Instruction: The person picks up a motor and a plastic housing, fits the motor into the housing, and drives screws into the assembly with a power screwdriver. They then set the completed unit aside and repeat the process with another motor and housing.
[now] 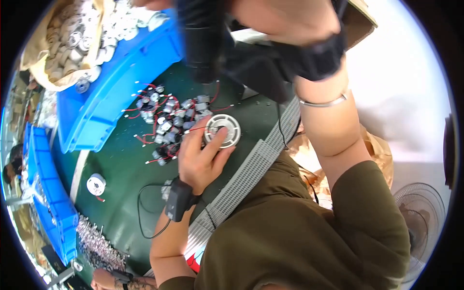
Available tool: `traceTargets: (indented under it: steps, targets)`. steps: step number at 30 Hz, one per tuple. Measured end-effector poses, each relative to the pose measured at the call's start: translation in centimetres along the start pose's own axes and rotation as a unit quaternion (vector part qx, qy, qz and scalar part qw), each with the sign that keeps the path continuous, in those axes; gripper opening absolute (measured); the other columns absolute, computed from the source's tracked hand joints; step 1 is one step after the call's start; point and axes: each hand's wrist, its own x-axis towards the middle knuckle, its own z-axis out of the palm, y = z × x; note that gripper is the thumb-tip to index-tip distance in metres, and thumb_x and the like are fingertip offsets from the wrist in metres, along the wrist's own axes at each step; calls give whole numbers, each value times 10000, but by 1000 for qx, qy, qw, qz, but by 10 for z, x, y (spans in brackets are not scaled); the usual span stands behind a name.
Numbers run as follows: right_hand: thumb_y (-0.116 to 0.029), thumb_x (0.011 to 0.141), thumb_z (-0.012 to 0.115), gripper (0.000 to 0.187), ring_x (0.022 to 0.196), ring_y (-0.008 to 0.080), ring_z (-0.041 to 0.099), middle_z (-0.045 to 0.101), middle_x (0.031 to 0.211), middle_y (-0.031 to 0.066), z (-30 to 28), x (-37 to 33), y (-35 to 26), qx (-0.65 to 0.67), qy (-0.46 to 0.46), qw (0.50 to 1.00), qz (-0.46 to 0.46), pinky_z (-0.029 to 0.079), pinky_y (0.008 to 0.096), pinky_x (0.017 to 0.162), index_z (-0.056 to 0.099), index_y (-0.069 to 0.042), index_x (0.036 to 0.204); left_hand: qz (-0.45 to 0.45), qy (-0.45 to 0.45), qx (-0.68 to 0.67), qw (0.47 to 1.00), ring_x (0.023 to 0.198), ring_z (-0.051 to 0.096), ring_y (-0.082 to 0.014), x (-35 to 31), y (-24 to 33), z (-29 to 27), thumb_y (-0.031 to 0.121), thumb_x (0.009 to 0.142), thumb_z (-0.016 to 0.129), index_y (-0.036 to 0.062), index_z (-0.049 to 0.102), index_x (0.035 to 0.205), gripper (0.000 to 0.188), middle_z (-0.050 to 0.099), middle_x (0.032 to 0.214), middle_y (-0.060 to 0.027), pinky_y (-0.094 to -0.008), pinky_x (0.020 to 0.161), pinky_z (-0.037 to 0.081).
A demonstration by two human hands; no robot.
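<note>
My left hand (200, 162) is closed on a round white plastic housing (235, 131), held just over the green work surface. The thumb lies across the housing's open, spoked face, and a dark wire crosses it. Up at the top edge, my right hand (285, 19) is smeared by motion. It appears wrapped round a black, ribbed electric screwdriver (198, 43), pointing down toward the surface; most of the fingers are hidden or out of frame. Beside my left hand lies a pile of small grey and black motors (166, 125) with red wires and white plugs.
A large blue bin (96, 123) with white round parts stands at upper left. A second blue bin (48, 193), a lone white round part (96, 184), a heap of screws (99, 241) and another person's hand (104, 279) are further left. Grey perforated trunking (246, 174) lines the near edge.
</note>
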Motion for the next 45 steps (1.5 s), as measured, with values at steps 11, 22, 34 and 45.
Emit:
traceTargets:
  steps: [11, 22, 34, 45]
  targets:
    - [-73, 799, 668, 191, 569, 108, 549, 573, 714, 40, -64, -78, -12, -246, 245, 937, -40, 435, 221, 527, 571, 16, 937, -22, -18, -20, 999, 996, 568, -360, -3, -3, 3, 41, 624, 766, 48, 639, 1053, 448, 531, 1177, -244, -390, 811, 487]
    - [-34, 803, 629, 162, 562, 126, 552, 568, 726, 53, -78, -91, -3, -231, 257, 934, -86, 440, 243, 516, 555, 29, 933, -19, -25, -14, 999, 1004, 564, -363, -5, -5, 3, 46, 613, 764, 52, 640, 1069, 473, 530, 1169, -257, -394, 816, 484]
    - [-96, 784, 629, 314, 529, 200, 553, 563, 699, 117, -55, -107, -7, -205, 290, 935, -24, 467, 288, 512, 507, 51, 1033, 1, -8, 32, 999, 925, 605, -340, 3, -4, 0, 96, 593, 795, 58, 650, 1026, 458, 583, 1084, -238, -366, 758, 499]
    - [-8, 769, 675, 356, 596, 159, 604, 623, 851, 119, -1, -73, 16, -111, 176, 978, 6, 477, 268, 486, 520, 32, 1087, 9, 12, 0, 1000, 855, 613, -300, 5, 0, 3, 97, 596, 800, 43, 655, 967, 402, 589, 1081, -195, -352, 698, 508]
